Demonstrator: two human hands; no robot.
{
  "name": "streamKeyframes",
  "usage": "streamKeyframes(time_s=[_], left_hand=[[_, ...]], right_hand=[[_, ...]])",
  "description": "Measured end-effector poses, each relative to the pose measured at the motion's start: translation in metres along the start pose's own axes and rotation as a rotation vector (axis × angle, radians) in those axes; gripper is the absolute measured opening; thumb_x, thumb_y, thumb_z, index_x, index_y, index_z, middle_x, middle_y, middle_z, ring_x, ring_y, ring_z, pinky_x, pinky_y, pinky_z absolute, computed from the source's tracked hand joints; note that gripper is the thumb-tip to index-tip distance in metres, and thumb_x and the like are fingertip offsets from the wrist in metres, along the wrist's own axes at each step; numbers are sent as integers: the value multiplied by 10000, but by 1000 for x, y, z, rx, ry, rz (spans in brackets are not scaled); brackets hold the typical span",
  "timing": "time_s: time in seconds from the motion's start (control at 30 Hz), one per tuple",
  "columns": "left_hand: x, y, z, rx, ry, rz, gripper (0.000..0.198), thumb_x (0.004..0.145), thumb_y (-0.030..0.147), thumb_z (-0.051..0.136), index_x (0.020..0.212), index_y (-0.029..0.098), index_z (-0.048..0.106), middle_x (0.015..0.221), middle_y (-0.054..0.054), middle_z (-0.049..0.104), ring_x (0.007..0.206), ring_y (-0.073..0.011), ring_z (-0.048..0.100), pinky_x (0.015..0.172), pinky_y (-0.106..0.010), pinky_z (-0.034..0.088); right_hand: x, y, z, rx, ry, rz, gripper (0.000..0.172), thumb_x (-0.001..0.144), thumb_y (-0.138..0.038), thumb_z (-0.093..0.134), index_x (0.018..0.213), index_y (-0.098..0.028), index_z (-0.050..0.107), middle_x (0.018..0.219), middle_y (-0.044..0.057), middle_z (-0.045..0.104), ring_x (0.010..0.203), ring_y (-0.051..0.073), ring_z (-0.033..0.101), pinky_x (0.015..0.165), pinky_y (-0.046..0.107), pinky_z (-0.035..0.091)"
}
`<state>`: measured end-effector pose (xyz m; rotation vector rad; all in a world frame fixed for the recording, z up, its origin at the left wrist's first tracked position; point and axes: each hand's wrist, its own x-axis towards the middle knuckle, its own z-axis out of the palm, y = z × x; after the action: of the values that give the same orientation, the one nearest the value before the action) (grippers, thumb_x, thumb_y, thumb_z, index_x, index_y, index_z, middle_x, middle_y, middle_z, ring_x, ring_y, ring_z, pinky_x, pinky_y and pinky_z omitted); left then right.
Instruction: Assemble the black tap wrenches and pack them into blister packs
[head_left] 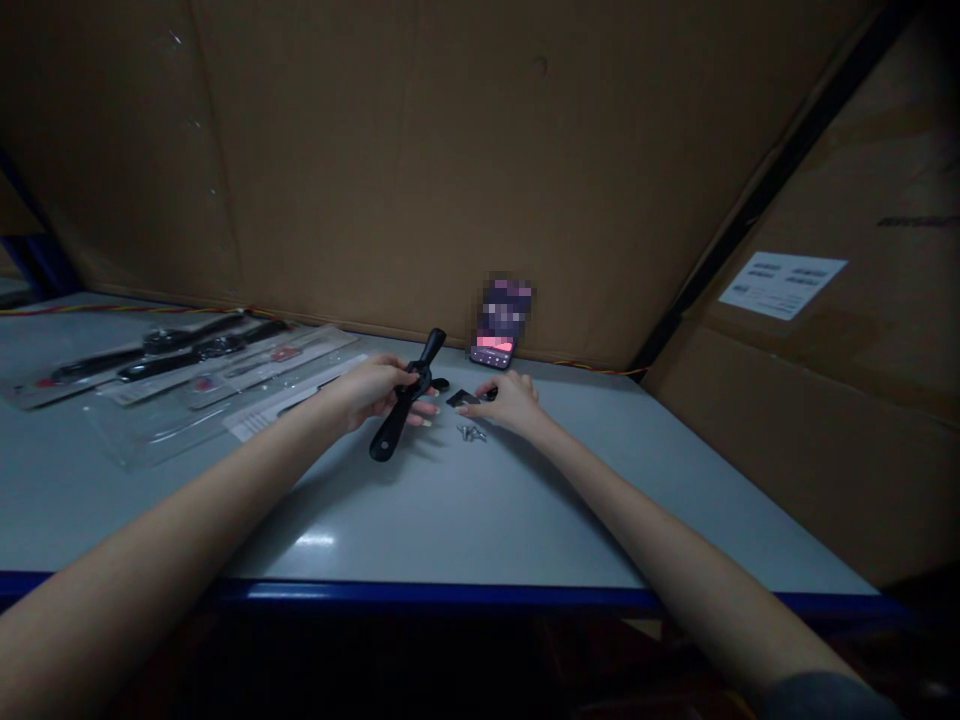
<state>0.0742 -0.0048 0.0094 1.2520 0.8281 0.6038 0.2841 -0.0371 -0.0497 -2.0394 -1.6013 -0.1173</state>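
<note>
Left hand [373,390] clamps a black watch strap [390,436], hands apart.
Metal screws [471,433] lie at the right hand's [510,402] 8 o'clock.

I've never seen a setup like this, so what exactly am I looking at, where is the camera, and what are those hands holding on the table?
These are a person's own two bare hands, filmed by one camera worn on their head, looking forward and down. The left hand grips a black strap, likely a watch band. The right hand rests on a small black piece, beside a few small metal parts. On the grey table also lie black straps in clear plastic packs and an upright phone, its screen blurred. Cardboard stands behind.
</note>
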Motion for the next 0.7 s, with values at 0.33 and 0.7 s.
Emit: streamKeyframes(time_s=[0.33,0.7], left_hand=[[-1,-1,-1,22,10,-5,154,821,60,441,951,143,429,874,-137,656,637,-235,683,538,-361,566],[5,-7,-2,-77,-75,-134,181,849,198,436,916,80,556,826,-157,688,658,-215,683,545,-286,559]], right_hand=[[23,7,-6,312,-184,-132,237,435,-342,793,498,-226,596,487,-27,511,564,164,518,497,273,378],[-2,-17,-28,386,210,-352,163,546,-120,716,499,-200,583,645,4,566,693,168,525,628,298,413]])
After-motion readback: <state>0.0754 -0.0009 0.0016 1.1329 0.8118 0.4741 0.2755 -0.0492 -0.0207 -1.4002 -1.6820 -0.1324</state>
